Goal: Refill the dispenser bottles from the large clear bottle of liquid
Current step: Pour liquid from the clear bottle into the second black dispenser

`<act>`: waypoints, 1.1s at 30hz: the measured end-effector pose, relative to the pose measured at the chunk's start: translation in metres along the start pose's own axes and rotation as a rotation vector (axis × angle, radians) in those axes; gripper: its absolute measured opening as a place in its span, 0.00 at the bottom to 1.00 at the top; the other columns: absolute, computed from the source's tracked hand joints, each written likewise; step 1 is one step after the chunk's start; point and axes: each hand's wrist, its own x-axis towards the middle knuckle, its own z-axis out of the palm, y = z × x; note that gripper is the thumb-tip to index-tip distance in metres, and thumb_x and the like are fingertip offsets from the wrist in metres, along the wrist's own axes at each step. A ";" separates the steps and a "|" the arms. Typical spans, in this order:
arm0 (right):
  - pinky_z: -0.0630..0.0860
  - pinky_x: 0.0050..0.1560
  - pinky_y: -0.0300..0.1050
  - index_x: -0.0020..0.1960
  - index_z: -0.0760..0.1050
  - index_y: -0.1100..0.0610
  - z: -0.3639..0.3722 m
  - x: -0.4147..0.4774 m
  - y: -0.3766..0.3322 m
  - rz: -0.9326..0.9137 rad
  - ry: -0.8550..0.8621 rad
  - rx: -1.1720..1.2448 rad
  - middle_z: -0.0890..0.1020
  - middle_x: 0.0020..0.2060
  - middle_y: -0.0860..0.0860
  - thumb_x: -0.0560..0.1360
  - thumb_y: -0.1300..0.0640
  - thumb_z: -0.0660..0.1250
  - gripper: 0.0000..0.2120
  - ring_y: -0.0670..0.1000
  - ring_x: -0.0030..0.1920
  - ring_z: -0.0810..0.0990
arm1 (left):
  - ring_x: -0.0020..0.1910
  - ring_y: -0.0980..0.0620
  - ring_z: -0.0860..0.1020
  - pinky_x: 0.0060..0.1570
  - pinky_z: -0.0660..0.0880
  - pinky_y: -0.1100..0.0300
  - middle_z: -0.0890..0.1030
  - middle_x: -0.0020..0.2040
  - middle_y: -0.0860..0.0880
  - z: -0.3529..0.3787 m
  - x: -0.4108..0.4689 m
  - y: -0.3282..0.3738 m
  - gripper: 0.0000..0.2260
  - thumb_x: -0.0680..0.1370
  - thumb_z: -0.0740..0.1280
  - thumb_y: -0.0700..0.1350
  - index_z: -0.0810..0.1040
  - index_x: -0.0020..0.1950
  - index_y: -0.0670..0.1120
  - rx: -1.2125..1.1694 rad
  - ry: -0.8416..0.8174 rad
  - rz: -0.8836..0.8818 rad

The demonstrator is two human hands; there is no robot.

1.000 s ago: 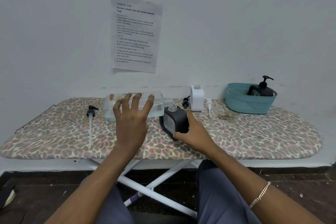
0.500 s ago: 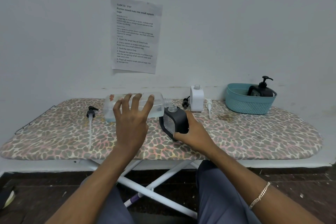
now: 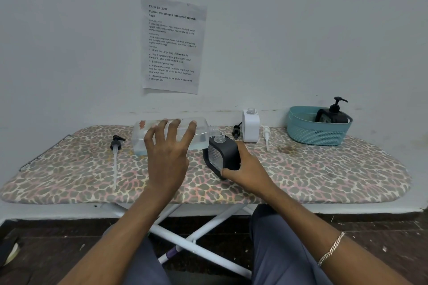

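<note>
As we sit at the worktop (image 3: 324, 173): it is an ironing board with a spotted cover, set against a pale wall, and a printed sheet (image 3: 172, 44) hangs above it.
Left side: a black pump head (image 3: 115, 143) lies flat, its long tube pointing toward us.
Behind our right hand (image 3: 245, 169): a white dispenser bottle (image 3: 250, 126) stands upright with its neck open. A small black pump (image 3: 236, 131) sits just beside it on the left and a white pump (image 3: 266, 134) lies on its right.
Far right: a teal basket (image 3: 317, 132) holds a black pump bottle (image 3: 332, 115), well apart from our hands.
In the way: our left hand (image 3: 165, 157) hides the middle of the large clear bottle (image 3: 202, 139).
Large clear bottle: it lies on its side over the middle of the worktop, long axis left to right. Its mouth points right, just above the open neck of the black dispenser bottle (image 3: 228, 154). A little pale liquid sits along its lower side. We cannot tell whether its base touches the cover.
Black dispenser bottle: tilted off upright, open neck uppermost.
Left grip: fingers spread wide over the clear bottle, holding it; the thumb is hidden.
Right grip: closed round the black dispenser bottle, thumb on its near lower edge.
</note>
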 end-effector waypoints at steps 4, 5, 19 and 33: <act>0.76 0.44 0.31 0.73 0.65 0.45 0.000 0.000 0.000 -0.002 0.007 0.007 0.81 0.56 0.43 0.73 0.54 0.76 0.33 0.41 0.51 0.81 | 0.70 0.35 0.73 0.66 0.63 0.39 0.78 0.67 0.41 0.001 0.000 0.000 0.37 0.65 0.66 0.27 0.77 0.73 0.49 -0.001 -0.002 0.003; 0.76 0.45 0.33 0.72 0.66 0.45 0.000 0.000 0.000 -0.002 0.011 0.008 0.82 0.57 0.43 0.73 0.54 0.76 0.33 0.41 0.51 0.81 | 0.70 0.35 0.73 0.66 0.63 0.39 0.78 0.67 0.40 0.001 0.000 0.000 0.37 0.65 0.66 0.27 0.77 0.73 0.49 -0.001 -0.002 0.004; 0.77 0.45 0.36 0.74 0.65 0.45 0.000 0.000 0.000 -0.009 0.006 0.005 0.80 0.54 0.40 0.73 0.54 0.76 0.33 0.39 0.51 0.80 | 0.69 0.34 0.74 0.66 0.63 0.39 0.78 0.67 0.40 0.000 0.000 0.000 0.37 0.64 0.67 0.27 0.77 0.73 0.49 0.004 -0.002 0.008; 0.77 0.45 0.36 0.75 0.64 0.44 0.001 0.000 0.001 -0.005 0.004 0.009 0.81 0.55 0.41 0.73 0.54 0.76 0.35 0.38 0.51 0.80 | 0.69 0.35 0.74 0.67 0.63 0.39 0.78 0.67 0.40 0.000 0.000 0.000 0.37 0.65 0.65 0.27 0.77 0.73 0.49 0.002 -0.005 0.005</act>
